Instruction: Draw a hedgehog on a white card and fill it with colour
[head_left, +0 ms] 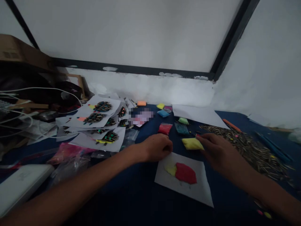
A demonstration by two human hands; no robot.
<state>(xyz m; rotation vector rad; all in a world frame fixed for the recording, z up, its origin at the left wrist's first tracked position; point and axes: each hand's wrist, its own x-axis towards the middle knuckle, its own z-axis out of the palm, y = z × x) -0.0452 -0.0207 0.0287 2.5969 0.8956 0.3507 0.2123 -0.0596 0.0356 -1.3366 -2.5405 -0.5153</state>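
Note:
My left hand (158,148) is curled closed at the top left edge of a small white paper (199,194); whatever its fingers hold, if anything, is hidden. On that paper lies a flattened red clay shape (185,173), joined to a pale yellow clay piece (170,168), with two short drawn legs below. To the right, my right hand (217,152) pinches the right end of a yellow clay packet (192,143). A small red bit shows at its fingertips. Just beyond my left hand lies a red clay packet (165,128).
Blue (163,113), green (183,120) and orange (141,103) packets lie farther back. At right spreads a heap of thin brownish pieces (249,150) beside an orange tool (231,125). Stacked decorated papers (98,110), plastic bags (70,166) and a white box (23,185) occupy the left.

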